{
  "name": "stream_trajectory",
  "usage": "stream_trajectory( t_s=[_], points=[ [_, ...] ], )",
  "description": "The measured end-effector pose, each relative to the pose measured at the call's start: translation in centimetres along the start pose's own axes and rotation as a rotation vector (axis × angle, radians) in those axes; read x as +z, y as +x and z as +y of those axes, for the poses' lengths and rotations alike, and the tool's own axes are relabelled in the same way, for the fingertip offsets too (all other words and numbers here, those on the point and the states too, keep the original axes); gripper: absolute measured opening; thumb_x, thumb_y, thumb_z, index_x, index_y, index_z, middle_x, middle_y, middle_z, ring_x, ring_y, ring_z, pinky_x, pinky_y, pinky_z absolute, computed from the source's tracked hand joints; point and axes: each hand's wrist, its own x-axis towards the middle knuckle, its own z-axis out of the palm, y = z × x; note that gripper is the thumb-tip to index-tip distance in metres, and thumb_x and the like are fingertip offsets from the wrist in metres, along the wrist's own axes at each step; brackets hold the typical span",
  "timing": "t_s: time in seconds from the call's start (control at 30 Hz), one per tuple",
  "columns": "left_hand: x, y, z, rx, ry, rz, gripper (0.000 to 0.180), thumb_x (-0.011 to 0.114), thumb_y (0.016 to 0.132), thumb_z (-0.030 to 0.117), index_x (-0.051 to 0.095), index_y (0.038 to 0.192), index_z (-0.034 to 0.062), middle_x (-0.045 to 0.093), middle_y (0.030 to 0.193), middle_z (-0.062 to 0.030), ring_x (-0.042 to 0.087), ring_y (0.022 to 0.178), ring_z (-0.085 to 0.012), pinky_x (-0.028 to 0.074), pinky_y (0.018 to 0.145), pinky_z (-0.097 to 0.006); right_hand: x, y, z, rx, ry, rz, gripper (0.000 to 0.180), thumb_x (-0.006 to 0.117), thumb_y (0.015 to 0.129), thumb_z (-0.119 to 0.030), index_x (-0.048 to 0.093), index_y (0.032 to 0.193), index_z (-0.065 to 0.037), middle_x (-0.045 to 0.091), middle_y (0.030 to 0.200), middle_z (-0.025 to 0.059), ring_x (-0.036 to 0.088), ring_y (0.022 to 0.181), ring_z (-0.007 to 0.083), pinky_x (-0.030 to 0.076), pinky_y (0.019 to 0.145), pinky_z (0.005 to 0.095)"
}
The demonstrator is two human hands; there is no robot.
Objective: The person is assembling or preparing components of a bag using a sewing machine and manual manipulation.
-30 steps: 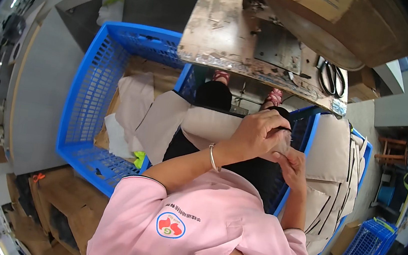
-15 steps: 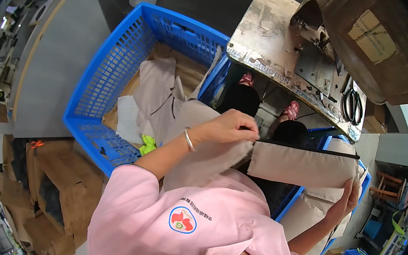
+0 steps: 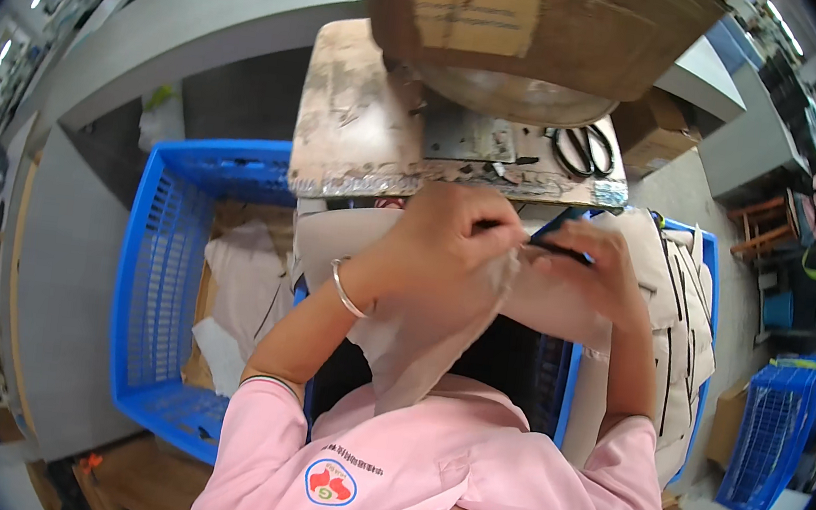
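Far L: blue plastic crate point(image 3: 125, 324), loose beige cloth pcs point(image 3: 247, 272) inside.

L hand point(image 3: 446, 234): thumb & fingertips pinched on upper edge of beige fabric point(image 3: 430, 323). Back of hand up, wrist (silver bangle point(image 3: 341, 293)) turned inward, forearm slanting up from lower L, elbow out.

Mid: beige fabric is held up in front of the torso, over the lap; one flap hangs from L hand toward pink shirt point(image 3: 444, 471), another part runs R below R hand. One pc or two: can't tell. Dark trim point(image 3: 532, 241) shows b/w the hands, partly hidden & blurred. Step in hand (judged): working the trimmed edge w/ fingertips of both hands. Next move prob. calls for a steady L pinch & an untwisted trim. Beyond: worn worktable point(image 3: 340, 147) w/ black-handled scissors point(image 3: 586, 152), untouched.

R hand point(image 3: 598, 262): narrow, fingers bent & closed on the same edge, just beside L fingertips; knuckles up, fingers pointing L, forearm near vertical from lower R. Grip firmness: can't tell, blur.

Far R: second blue crate point(image 3: 712, 335), filled w/ stacked beige pcs point(image 3: 685, 297), dark-edged.
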Motion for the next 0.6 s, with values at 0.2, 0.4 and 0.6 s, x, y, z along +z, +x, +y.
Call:
stream_trajectory(
  t_s=[0.2,0.4,0.6],
  points=[
    [-3.2,3.6,-2.1,-0.117,-0.011,0.051,0.011,0.07,0.086,0.009,0.069,0.089,-0.0018,0.066,0.079,0.0022,0.055,0.073,-0.004,0.046,0.067,-0.021,-1.9,6.5,2.8,0.044,0.125,0.007,0.02,0.076,0.08,-0.013,0.072,0.092,0.002,0.068,0.076,0.0085,0.061,0.069,0.0132,0.046,0.063,0.0289],
    [-4.8,6.2,-5.0,-0.146,-0.037,0.1,0.017,0.071,0.086,0.011,0.071,0.097,-0.0029,0.069,0.086,-0.0002,0.059,0.079,-0.0067,0.049,0.074,-0.024,-1.5,9.9,6.3,0.038,0.358,0.007,0.015,0.074,0.084,-0.011,0.075,0.093,0.0,0.073,0.085,0.0025,0.062,0.082,0.0073,0.049,0.075,0.025],
    [-5.2,6.9,-5.7,0.015,-0.034,0.222,0.023,0.073,0.083,0.009,0.071,0.103,-0.0031,0.072,0.097,-0.0062,0.062,0.091,-0.0097,0.051,0.08,-0.028,-2.3,11.0,4.7,0.214,0.474,-0.02,0.027,0.074,0.085,-0.007,0.071,0.11,-0.001,0.072,0.105,0.0051,0.064,0.099,0.012,0.05,0.09,0.0285]
  ],
)
